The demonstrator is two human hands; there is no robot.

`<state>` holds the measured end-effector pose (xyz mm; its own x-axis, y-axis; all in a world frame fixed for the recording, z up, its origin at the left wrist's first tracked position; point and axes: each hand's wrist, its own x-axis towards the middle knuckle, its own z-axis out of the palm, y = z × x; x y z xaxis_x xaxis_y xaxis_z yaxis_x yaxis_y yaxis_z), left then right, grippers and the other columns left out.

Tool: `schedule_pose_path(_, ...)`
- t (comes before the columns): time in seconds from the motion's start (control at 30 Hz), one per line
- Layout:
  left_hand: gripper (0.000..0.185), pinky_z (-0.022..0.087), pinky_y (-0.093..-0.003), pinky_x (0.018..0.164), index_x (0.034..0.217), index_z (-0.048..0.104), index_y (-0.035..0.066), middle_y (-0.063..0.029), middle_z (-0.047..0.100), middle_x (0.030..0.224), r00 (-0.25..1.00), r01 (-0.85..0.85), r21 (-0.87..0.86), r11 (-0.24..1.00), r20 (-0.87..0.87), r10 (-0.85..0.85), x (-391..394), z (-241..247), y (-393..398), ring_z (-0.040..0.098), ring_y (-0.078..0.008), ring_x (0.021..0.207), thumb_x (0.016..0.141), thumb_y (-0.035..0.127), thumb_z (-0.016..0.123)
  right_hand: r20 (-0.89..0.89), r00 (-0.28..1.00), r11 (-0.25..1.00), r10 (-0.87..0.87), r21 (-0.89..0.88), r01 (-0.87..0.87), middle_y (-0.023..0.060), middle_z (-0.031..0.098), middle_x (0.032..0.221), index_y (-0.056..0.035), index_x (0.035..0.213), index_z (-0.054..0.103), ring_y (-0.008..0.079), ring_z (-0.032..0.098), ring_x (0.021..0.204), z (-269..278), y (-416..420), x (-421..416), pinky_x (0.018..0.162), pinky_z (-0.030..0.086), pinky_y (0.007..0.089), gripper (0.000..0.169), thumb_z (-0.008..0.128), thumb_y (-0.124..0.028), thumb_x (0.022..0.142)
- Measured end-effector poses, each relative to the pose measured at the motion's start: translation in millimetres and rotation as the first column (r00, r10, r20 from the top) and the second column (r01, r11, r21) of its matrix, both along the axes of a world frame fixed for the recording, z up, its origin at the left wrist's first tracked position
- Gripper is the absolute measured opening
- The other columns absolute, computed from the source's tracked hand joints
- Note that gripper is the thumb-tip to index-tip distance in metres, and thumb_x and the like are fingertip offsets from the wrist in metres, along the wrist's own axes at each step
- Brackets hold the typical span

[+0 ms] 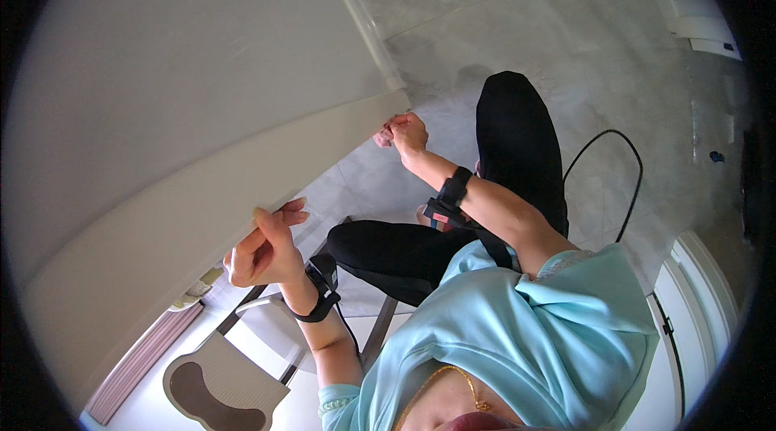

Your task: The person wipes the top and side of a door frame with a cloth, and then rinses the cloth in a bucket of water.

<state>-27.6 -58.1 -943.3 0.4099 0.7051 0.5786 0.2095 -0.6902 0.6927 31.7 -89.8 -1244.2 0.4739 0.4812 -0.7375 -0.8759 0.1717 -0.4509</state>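
My left hand (265, 254) is at the near border of a wide cream surface (200, 201). Its thumb tip overlaps that border, some fingers are curled and others reach out past the thumb. Farther along, my right hand (407, 133) is bent in, with its fingertips bunched close to the surface's corner. Whether either hand pinches the edge or only touches it is hidden by the fingers. The picture does not settle if the surface is cloth or a solid top. Each wrist wears a black strap, seen on the left (321, 288) and right (453, 187), with a small device.
Grey floor tiles (521, 25) extend beyond my black-trousered knees. A black cable (639, 164) loops at my right. Lower left are a beige panel with a brown inset (209, 391) and a pink ribbed object (145, 364). White panelled furniture (697, 291) stands at right; a small blue object (717, 156) lies beyond.
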Motion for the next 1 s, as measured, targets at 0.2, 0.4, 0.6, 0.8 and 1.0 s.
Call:
schedule_pose_path(0.2, 0.024, 0.054, -0.0362, 0.049, 0.061, 0.049, -0.003, -0.018, 0.059, 0.05, 0.999, 0.033, 0.006, 0.999, 0.017, -0.033, 1, 2, 4, 0.063, -0.0252, 0.047, 0.083, -0.005, 0.058, 0.263, 0.947, 0.969, 0.184, 0.11, -0.219, 0.0116, 0.057, 0.066, 0.0024, 0.086, 0.048, 0.0162, 0.054, 0.055, 51, -22, 26, 0.044, 0.043, 0.0293, 0.002, 0.049, 0.003, 0.088)
schedule_pose_path(0.4, 0.027, 0.053, -0.0369, 0.046, 0.066, 0.048, -0.002, -0.0202, 0.058, 0.051, 0.998, 0.042, 0.077, 0.996, -0.057, -0.038, -5, -4, 7, 0.062, -0.0244, 0.046, 0.09, 0.009, 0.057, 0.34, 0.929, 0.899, 0.15, 0.343, -0.271, 0.0101, 0.061, 0.081, 0.0016, 0.101, 0.052, 0.0129, 0.058, 0.068, 156, -29, 58, 0.056, 0.046, 0.0277, 0.011, 0.051, -0.004, 0.091)
schedule_pose_path(0.6, 0.031, 0.052, -0.0366, 0.041, 0.064, 0.046, 0.0, -0.0182, 0.056, 0.047, 0.997, 0.059, 0.152, 0.987, -0.053, -0.051, 0, -2, 6, 0.059, -0.0231, 0.04, 0.09, 0.01, 0.056, 0.743, 0.643, 0.909, 0.188, 0.115, -0.4, 0.0097, 0.059, 0.102, -0.0065, 0.132, 0.04, 0.0111, 0.059, 0.084, 186, -32, 33, 0.072, 0.046, 0.026, 0.036, 0.041, -0.016, 0.098)
schedule_pose_path(0.8, 0.036, 0.052, -0.0357, 0.038, 0.059, 0.044, 0.002, -0.0165, 0.055, 0.046, 0.999, 0.041, 0.145, 0.989, -0.021, -0.038, -6, -8, 7, 0.058, -0.0219, 0.038, 0.091, 0.014, 0.057, 0.787, 0.546, 0.936, 0.289, -0.112, -0.334, 0.0193, 0.053, 0.117, -0.0109, 0.143, 0.021, 0.0318, 0.057, 0.098, 103, -11, 18, 0.084, 0.043, 0.0342, 0.046, 0.031, -0.022, 0.099)
schedule_pose_path(1.0, 0.039, 0.05, -0.0335, 0.037, 0.057, 0.045, 0.001, -0.016, 0.055, 0.046, 0.999, 0.035, 0.147, 0.989, -0.016, -0.033, 7, -3, 6, 0.057, -0.0209, 0.038, 0.091, 0.016, 0.057, 0.788, 0.534, 0.952, 0.307, -0.246, -0.184, 0.0149, 0.053, 0.098, -0.0097, 0.136, 0.03, 0.0259, 0.053, 0.087, 60, 22, 15, 0.077, 0.042, 0.0346, 0.041, 0.034, -0.024, 0.098)
